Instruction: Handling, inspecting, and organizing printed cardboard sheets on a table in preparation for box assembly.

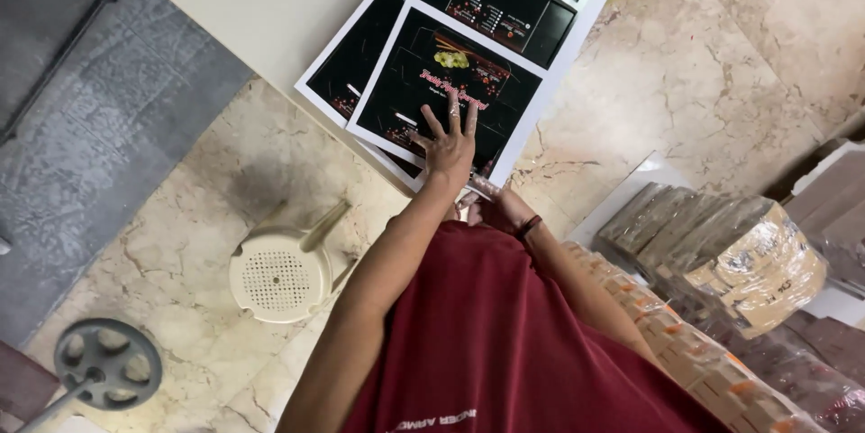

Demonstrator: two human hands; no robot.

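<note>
A stack of large printed sheets [468, 82], black with white borders and flat box layouts on them, lies on a white table [261, 0]. My left hand [448, 146] rests flat on the top sheet near its front edge, fingers spread, holding nothing. My right hand [494, 205] sits close to my body at the sheet's front corner, with a dark band on the wrist. It is partly hidden by my red shirt, and its grip is unclear. Something small and shiny [481, 184] shows by its fingers.
A cream plastic stool [279, 278] stands on the marble floor to the left below the table edge. A grey metal wheel [108, 363] is at the lower left. Plastic-wrapped bundles of brown card [730, 253] and a row of flat packs [712, 374] fill the right.
</note>
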